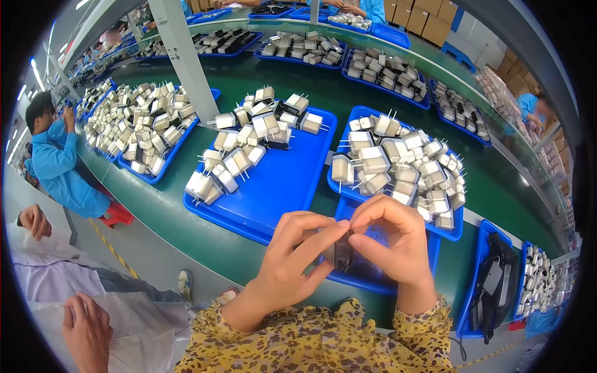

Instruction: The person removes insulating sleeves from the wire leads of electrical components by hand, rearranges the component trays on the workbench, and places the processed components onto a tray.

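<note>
Both of my hands meet over the near edge of the green bench, around a small dark block-shaped part (340, 253). My left hand (289, 261) is closed on its left side, with the thumb below and fingers above. At the part's upper right, the thumb and index finger of my right hand (392, 242) pinch something too small to make out. Beneath my hands lies a blue tray (367, 283), partly hidden by them. Ahead is a blue tray (280, 180) with white-and-black plug-like pieces (236, 160). A fuller tray of such pieces (407, 165) stands behind my right hand.
More filled trays (305, 48) line the green bench (249, 74). A grey post (180, 56) rises at its middle. At right, a blue tray (476, 280) holds black items. A co-worker's hand (87, 329) is at lower left; a person in blue (56, 158) sits beyond.
</note>
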`<state>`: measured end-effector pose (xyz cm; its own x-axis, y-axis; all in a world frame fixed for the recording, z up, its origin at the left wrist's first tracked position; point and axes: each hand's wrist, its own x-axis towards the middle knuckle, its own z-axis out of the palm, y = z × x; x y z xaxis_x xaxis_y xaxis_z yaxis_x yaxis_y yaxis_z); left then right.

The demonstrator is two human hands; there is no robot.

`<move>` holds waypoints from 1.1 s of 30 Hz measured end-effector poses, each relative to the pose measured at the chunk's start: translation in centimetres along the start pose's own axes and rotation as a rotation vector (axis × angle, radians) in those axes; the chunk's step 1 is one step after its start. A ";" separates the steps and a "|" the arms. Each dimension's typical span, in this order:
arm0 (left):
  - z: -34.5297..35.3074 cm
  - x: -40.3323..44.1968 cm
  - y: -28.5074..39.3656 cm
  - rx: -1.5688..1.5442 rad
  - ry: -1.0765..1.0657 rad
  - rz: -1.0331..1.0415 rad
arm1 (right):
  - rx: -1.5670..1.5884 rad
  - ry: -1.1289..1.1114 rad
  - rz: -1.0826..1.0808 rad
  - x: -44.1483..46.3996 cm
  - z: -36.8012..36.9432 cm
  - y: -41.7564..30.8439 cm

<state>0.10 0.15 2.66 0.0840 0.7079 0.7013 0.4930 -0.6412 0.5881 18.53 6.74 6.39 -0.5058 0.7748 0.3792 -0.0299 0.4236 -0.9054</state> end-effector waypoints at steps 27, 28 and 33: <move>1.2 -0.8 -0.1 -0.110 0.191 -0.167 | -0.669 -0.109 -0.504 0.4 0.3 -0.8; 1.1 -0.9 -0.1 -0.110 0.192 -0.165 | -0.595 -0.113 -0.476 0.5 0.1 -0.7; 0.7 -0.9 -0.5 -0.166 0.280 -0.173 | -0.330 -0.014 -0.270 -0.1 0.2 -0.4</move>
<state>0.38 0.04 1.45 -0.2401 0.7160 0.6555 0.3301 -0.5748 0.7488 18.44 6.45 6.65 -0.5294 0.6101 0.5895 0.1135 0.7395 -0.6635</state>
